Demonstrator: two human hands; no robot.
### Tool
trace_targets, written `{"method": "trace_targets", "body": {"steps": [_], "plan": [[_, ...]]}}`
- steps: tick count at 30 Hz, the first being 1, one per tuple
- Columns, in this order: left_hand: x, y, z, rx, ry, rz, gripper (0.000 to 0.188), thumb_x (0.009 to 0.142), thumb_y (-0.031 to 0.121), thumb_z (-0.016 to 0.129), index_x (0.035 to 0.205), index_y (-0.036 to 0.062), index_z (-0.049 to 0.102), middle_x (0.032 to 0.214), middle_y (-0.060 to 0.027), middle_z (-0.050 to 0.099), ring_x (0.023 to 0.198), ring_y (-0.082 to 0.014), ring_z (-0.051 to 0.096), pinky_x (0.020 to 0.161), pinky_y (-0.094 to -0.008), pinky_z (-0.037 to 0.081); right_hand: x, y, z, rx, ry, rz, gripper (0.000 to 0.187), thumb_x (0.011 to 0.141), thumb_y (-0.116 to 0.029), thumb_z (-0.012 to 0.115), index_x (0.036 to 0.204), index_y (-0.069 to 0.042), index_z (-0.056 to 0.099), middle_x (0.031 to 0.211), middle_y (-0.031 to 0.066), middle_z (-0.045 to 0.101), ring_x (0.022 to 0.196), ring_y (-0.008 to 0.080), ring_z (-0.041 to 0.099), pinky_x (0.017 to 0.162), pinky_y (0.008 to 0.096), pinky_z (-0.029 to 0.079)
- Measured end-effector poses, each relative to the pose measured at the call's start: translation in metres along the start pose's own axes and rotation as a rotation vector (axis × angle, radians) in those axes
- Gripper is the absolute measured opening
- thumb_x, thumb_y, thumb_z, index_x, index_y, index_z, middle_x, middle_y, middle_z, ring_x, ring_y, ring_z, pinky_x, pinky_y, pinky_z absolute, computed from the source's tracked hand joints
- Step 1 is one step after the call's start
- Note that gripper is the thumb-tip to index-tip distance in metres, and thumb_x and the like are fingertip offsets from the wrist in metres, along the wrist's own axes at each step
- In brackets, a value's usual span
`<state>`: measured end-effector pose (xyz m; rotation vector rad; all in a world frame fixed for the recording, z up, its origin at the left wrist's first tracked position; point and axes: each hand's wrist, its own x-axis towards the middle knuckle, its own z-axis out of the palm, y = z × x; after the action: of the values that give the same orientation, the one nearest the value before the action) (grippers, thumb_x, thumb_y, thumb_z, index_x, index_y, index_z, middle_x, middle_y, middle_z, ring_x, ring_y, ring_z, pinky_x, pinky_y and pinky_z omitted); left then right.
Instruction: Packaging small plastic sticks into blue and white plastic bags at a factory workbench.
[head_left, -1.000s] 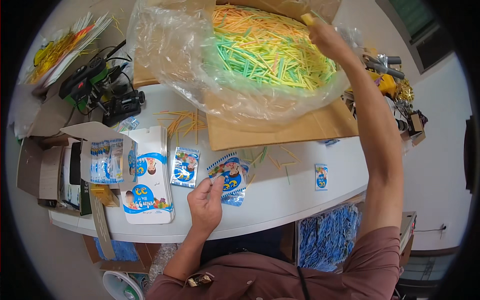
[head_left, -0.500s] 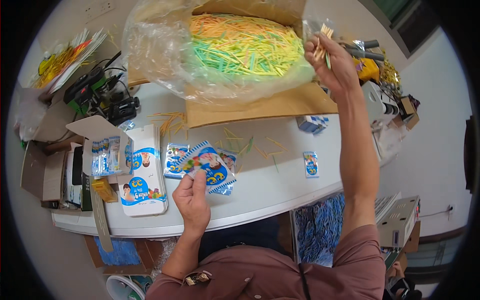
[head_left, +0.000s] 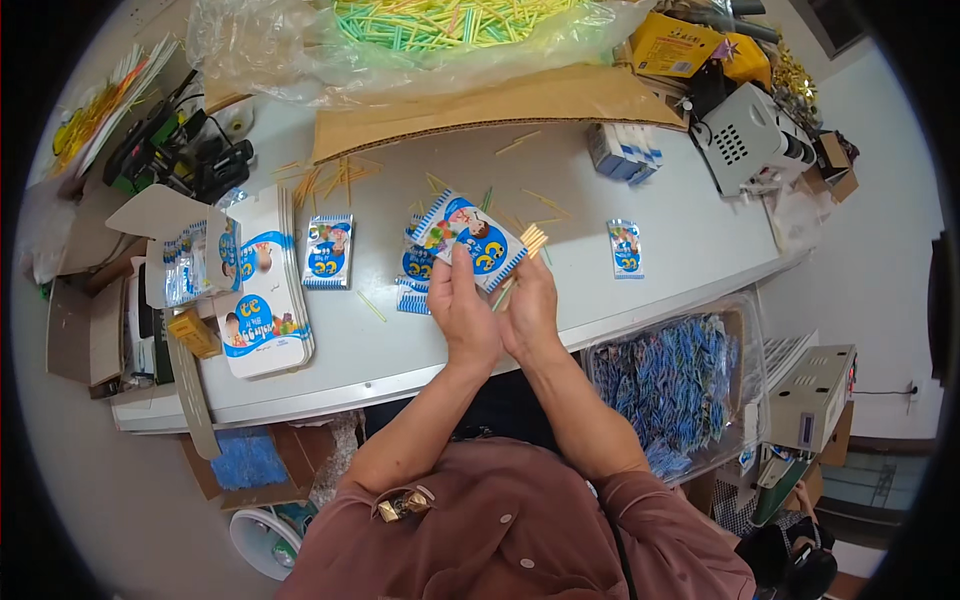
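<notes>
My left hand pinches a blue and white printed sachet with its thumb on the front. Right beside it, my right hand is closed around a small bundle of pale coloured sticks, whose ends stick out at the sachet's right edge. The two hands touch at the heels of the palms. More sachets lie on the table partly under the held one. Another stack of sachets lies to the left, and a single sachet to the right.
A carton with a plastic liner full of coloured sticks stands at the back. Loose sticks lie before it. At left are an open box of sachets and flat printed cartons. A bin of blue packets stands below the table edge.
My right hand has come down from beside the stick carton to the sachet, carrying the sticks. My left hand has brought the sachet to it. The view has shifted downward.
</notes>
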<state>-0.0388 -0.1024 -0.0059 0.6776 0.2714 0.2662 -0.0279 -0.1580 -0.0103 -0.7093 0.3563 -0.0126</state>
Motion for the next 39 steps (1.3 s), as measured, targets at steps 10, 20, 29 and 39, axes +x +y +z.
{"method": "trace_targets", "body": {"steps": [10, 20, 29, 39], "plan": [[0.014, -0.012, -0.017, -0.203, 0.066, -0.202, 0.031, 0.104, 0.021, 0.047, 0.126, 0.0001, 0.049, 0.120, -0.0099, 0.060, 0.110, -0.0200, 0.060, 0.099, -0.0384, 0.047, 0.027, 0.020, -0.024, 0.031, 0.077, -0.023, 0.019, 0.104, -0.024, 0.048, 0.105, -0.005, 0.052, 0.094, 0.0070, 0.057, 0.081, 0.0143, 0.057, 0.073, 0.0311, 0.051], [0.016, -0.014, -0.021, -0.203, 0.056, -0.215, 0.032, 0.103, 0.022, 0.047, 0.127, 0.0004, 0.051, 0.121, -0.0091, 0.059, 0.110, -0.0187, 0.058, 0.098, -0.0331, 0.046, 0.026, 0.033, -0.033, -0.406, -0.003, -0.193, 0.024, 0.105, -0.027, 0.046, 0.105, -0.004, 0.052, 0.092, 0.0049, 0.060, 0.082, 0.0085, 0.056, 0.072, 0.0249, 0.047], [0.012, -0.002, -0.020, -0.320, 0.041, -0.255, 0.035, 0.103, 0.024, 0.050, 0.129, 0.0001, 0.050, 0.126, -0.0089, 0.057, 0.115, -0.0190, 0.056, 0.102, -0.0348, 0.042, 0.009, 0.033, -0.018, -0.122, -0.149, -0.184, 0.020, 0.104, -0.019, 0.047, 0.116, -0.002, 0.048, 0.100, 0.0048, 0.061, 0.089, 0.0088, 0.057, 0.078, 0.0244, 0.048], [0.031, 0.027, -0.046, 0.196, 0.008, -0.069, 0.025, 0.099, 0.016, 0.060, 0.111, -0.0052, 0.063, 0.101, -0.0067, 0.069, 0.086, -0.0071, 0.064, 0.076, -0.0201, 0.051, 0.043, 0.007, -0.068, -0.872, -0.284, -0.551, 0.019, 0.103, -0.018, 0.050, 0.110, 0.000, 0.051, 0.100, 0.0089, 0.063, 0.092, 0.0143, 0.059, 0.087, 0.0290, 0.048]]}}
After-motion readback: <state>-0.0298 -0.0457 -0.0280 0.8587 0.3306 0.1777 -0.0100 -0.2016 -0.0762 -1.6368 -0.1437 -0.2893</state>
